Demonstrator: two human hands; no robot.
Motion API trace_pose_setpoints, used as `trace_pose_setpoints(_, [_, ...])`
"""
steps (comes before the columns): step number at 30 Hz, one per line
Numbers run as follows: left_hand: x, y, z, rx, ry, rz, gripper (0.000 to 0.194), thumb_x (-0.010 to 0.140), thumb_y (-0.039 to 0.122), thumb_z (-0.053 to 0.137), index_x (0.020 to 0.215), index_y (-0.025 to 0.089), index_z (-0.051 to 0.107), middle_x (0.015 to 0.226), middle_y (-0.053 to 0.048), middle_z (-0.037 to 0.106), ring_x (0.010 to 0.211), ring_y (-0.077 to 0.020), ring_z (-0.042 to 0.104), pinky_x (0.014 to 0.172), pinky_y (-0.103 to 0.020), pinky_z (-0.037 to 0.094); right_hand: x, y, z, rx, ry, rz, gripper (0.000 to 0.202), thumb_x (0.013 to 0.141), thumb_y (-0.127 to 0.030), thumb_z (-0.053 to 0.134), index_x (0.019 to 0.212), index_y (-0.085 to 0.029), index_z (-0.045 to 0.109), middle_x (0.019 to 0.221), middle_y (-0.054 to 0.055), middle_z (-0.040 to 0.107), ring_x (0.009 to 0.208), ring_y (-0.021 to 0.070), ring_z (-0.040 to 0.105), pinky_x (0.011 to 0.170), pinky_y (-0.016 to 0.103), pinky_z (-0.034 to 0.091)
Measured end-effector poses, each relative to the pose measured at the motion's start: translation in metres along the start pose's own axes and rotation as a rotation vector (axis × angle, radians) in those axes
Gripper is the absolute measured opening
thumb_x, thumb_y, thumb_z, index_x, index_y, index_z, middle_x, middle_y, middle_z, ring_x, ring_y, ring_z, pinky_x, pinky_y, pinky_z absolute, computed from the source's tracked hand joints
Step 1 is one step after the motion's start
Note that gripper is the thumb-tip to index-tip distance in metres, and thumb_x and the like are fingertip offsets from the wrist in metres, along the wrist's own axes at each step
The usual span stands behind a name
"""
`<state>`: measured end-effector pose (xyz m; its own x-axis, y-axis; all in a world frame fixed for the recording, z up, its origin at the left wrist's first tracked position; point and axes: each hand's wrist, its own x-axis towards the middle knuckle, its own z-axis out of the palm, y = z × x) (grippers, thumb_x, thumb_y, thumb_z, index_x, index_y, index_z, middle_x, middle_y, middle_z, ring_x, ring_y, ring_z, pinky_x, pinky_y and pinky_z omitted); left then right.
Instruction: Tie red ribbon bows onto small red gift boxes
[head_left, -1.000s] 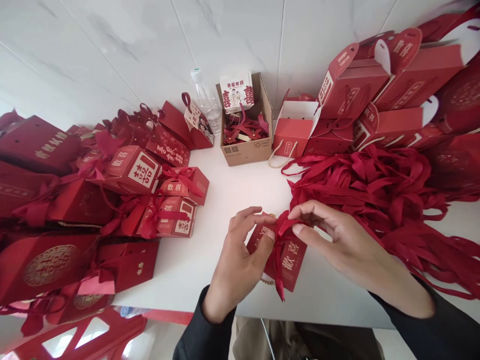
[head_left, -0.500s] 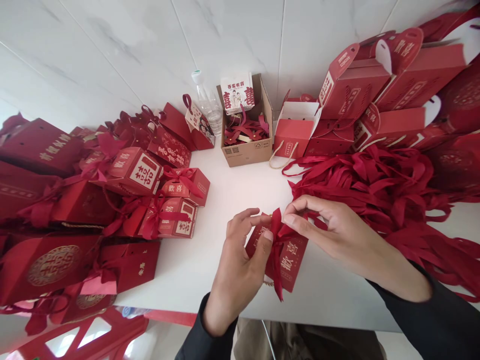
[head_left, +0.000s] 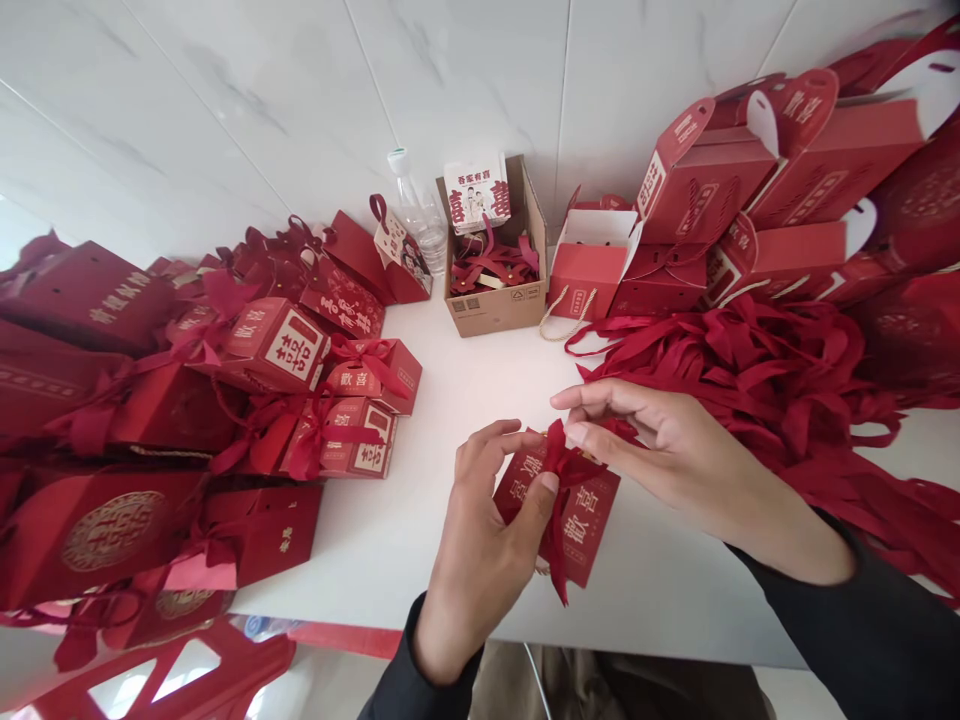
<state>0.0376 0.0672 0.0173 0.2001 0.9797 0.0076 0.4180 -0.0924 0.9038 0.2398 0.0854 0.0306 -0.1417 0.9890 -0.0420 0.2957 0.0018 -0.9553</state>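
Observation:
A small red gift box (head_left: 589, 530) with gold characters lies on the white table in front of me. A dark red ribbon (head_left: 556, 545) is tied around it in a bow, with one tail hanging past the near edge. My left hand (head_left: 491, 545) grips the box from the left, its thumb pressed on the ribbon near the knot and its fingers over the far edge. Above the box's right side hovers my right hand (head_left: 660, 440), thumb and forefinger apart beside the bow's loop. Part of the bow is hidden behind the right fingers.
Loose red ribbons (head_left: 742, 370) are heaped to the right. Behind them stand red boxes (head_left: 701, 185) with handles. A cardboard box (head_left: 499, 312) and a clear bottle (head_left: 420, 210) stand by the wall. Many ribboned boxes (head_left: 277, 345) are stacked along the left.
My right forefinger and thumb have parted and come off the ribbon they were pinching at the bow. My left hand keeps its hold, and the box has barely shifted.

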Motion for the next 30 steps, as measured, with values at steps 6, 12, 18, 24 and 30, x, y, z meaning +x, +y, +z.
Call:
trace_pose_setpoints(6, [-0.001, 0.001, 0.003, -0.013, -0.018, -0.045, 0.013, 0.093, 0.025, 0.066, 0.104, 0.027, 0.073, 0.139, -0.01, 0.062, 0.139, -0.0306, 0.053, 0.112, -0.053, 0.044, -0.001, 0.004, 0.002, -0.095, 0.04, 0.007, 0.039, 0.099, -0.056, 0.061, 0.123, -0.027, 0.071, 0.122, 0.008, 0.076, 0.116, 0.0289, 0.07, 0.104, 0.047, 0.052])
trace_pose_setpoints(12, [-0.001, 0.004, 0.005, -0.05, 0.008, -0.019, 0.012, 0.091, 0.019, 0.066, 0.096, 0.028, 0.072, 0.134, -0.007, 0.065, 0.138, -0.028, 0.054, 0.111, -0.05, 0.044, 0.003, 0.007, 0.001, -0.148, -0.042, 0.006, 0.039, 0.099, -0.054, 0.062, 0.126, -0.028, 0.072, 0.114, 0.005, 0.079, 0.107, 0.0261, 0.074, 0.098, 0.042, 0.056])
trace_pose_setpoints(18, [-0.001, 0.001, 0.007, -0.019, 0.021, -0.03, 0.015, 0.093, 0.026, 0.065, 0.105, 0.028, 0.072, 0.136, -0.007, 0.063, 0.134, -0.0289, 0.056, 0.111, -0.051, 0.043, -0.001, -0.008, 0.001, -0.034, 0.021, -0.08, 0.023, 0.1, -0.045, 0.066, 0.116, -0.031, 0.075, 0.112, 0.0, 0.079, 0.107, 0.0206, 0.073, 0.096, 0.032, 0.055])
trace_pose_setpoints(24, [-0.001, 0.006, 0.009, -0.012, 0.066, -0.03, 0.007, 0.093, 0.024, 0.064, 0.085, 0.024, 0.064, 0.125, -0.006, 0.066, 0.126, -0.0277, 0.058, 0.104, -0.047, 0.045, -0.002, 0.001, 0.003, -0.088, -0.017, -0.074, 0.03, 0.103, -0.048, 0.06, 0.124, -0.03, 0.07, 0.13, 0.004, 0.074, 0.124, 0.0248, 0.067, 0.108, 0.04, 0.05])
trace_pose_setpoints(30, [-0.003, 0.01, 0.013, 0.06, 0.144, 0.009, 0.012, 0.093, 0.019, 0.062, 0.082, 0.023, 0.058, 0.107, -0.005, 0.069, 0.108, -0.0248, 0.06, 0.091, -0.041, 0.047, -0.005, 0.009, 0.001, -0.199, -0.114, 0.07, 0.043, 0.101, -0.058, 0.056, 0.131, -0.03, 0.069, 0.119, 0.006, 0.077, 0.108, 0.0254, 0.072, 0.09, 0.039, 0.057])
